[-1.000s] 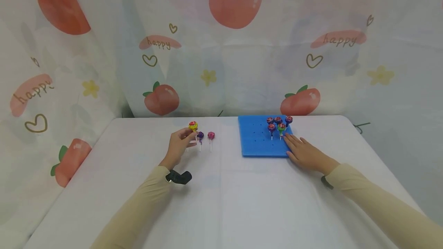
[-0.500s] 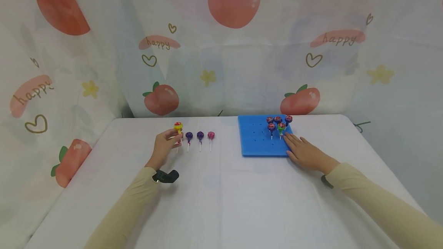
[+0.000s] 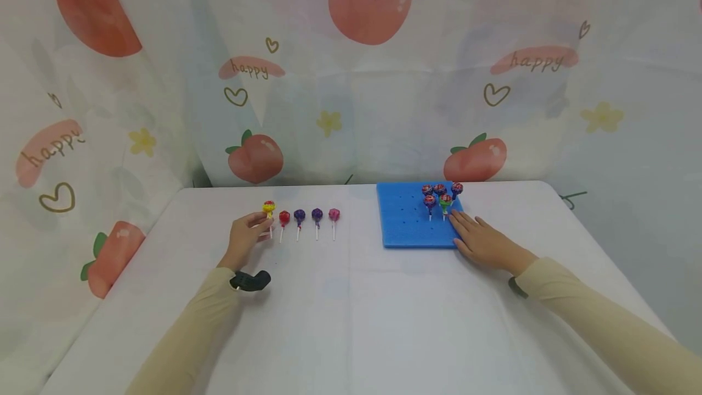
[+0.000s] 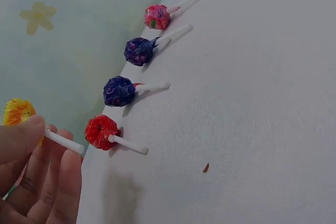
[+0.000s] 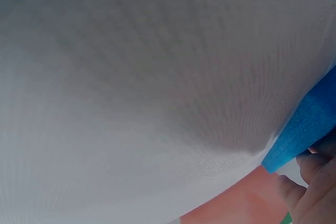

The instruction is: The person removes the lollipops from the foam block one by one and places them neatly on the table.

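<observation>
Between thumb and fingers, my left hand (image 3: 244,239) pinches a yellow lollipop (image 3: 269,206), its white stick (image 4: 64,141) pointing towards the table in the left wrist view. Just right of it, a red lollipop (image 3: 284,217), two dark purple lollipops (image 3: 299,216) and a pink lollipop (image 3: 334,215) lie in a row on the table. My right hand (image 3: 485,244) rests with straight fingers on the right edge of a blue foam board (image 3: 395,233) with small holes. Several lollipops stand upright in that board, among them a green one (image 3: 445,201) close to the right fingertips.
A white cloth covers the table (image 3: 351,309). Behind it hangs a printed curtain (image 3: 384,114) with peaches and hearts, close to the table's far edge. A small brown speck (image 4: 206,168) lies on the cloth in the left wrist view.
My left hand has moved left along the row with the yellow lollipop, uncovering the red and purple lollipops, and has come lower. The right hand stays on the board.
</observation>
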`<state>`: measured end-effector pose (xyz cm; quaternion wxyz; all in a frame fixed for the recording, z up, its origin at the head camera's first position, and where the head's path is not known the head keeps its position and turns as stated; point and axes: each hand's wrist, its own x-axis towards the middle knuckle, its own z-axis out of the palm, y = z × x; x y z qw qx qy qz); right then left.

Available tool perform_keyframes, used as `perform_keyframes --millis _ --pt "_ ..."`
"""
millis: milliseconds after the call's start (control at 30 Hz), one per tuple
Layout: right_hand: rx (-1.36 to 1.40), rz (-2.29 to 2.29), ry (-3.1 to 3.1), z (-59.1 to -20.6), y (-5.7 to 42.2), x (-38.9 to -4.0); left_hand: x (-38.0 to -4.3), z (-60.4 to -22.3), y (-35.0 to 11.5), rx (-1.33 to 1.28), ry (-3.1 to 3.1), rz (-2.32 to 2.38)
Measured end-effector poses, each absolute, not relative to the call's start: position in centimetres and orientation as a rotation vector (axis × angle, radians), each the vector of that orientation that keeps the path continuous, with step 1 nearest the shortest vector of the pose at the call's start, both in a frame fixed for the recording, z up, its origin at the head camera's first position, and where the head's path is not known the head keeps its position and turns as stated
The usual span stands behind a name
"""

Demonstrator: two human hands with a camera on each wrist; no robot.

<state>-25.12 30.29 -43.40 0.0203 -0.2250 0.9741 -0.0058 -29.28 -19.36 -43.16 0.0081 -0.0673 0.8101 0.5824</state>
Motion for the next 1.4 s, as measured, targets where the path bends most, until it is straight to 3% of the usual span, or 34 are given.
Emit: perform_keyframes --millis 867,1400 --pt "-0.754 -0.062 3.052 -43.6 30.3 -25.1 -30.5 -44.6 -20.5 -0.447 2.593 1.543" --pt "-0.722 -0.007 3.035 -43.5 30.2 -25.1 -31.4 -44.4 -20.5 -0.466 2.620 1.400"
